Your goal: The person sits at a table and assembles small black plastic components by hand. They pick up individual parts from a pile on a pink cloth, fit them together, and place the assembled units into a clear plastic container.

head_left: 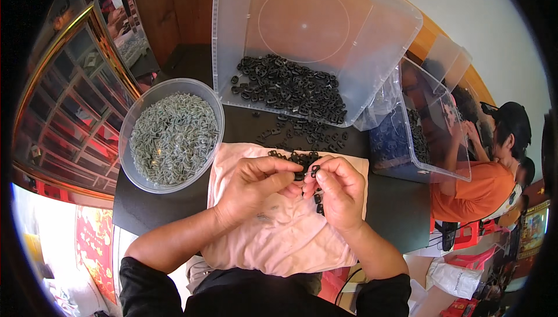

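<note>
My left hand and my right hand meet over a pale pink cloth. Thumb and fingers of the right pinch a small black plastic part. Close beside it, the left fingertips are closed on another dark piece, partly hidden by the fingers. A thin metallic bit shows between the two; I cannot tell which hand holds it. Several more black parts lie on the cloth below and behind the fingers.
A round clear tub of small metal screws stands at the left. Behind the cloth, a large clear bin on its side spills black parts onto the dark table. Another clear bin and a person in orange are at the right.
</note>
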A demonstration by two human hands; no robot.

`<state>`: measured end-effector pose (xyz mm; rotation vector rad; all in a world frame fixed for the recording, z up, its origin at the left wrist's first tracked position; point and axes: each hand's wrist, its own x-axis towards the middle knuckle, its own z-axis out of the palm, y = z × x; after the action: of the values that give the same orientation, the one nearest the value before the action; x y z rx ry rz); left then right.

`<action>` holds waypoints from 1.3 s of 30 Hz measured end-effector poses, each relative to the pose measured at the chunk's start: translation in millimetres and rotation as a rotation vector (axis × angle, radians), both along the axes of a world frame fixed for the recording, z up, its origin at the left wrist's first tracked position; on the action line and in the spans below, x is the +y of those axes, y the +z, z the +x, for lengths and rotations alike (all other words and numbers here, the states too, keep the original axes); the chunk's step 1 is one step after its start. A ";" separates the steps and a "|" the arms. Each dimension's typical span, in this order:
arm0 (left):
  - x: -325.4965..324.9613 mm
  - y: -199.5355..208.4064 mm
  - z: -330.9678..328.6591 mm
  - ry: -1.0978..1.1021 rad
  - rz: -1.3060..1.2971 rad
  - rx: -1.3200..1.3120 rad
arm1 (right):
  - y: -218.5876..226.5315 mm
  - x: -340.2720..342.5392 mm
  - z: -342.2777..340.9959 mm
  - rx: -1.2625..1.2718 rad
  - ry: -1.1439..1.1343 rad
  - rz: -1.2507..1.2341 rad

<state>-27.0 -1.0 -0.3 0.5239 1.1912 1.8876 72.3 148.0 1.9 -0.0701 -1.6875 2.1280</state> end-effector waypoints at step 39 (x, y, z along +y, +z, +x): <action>4.2 -11.0 -5.8 -0.166 0.148 -0.420 | 4.0 -5.0 5.8 0.005 -0.194 0.455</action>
<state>-32.8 3.2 -11.3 0.2740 0.7175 1.8341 78.1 143.0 5.9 -0.0893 -2.0270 1.5657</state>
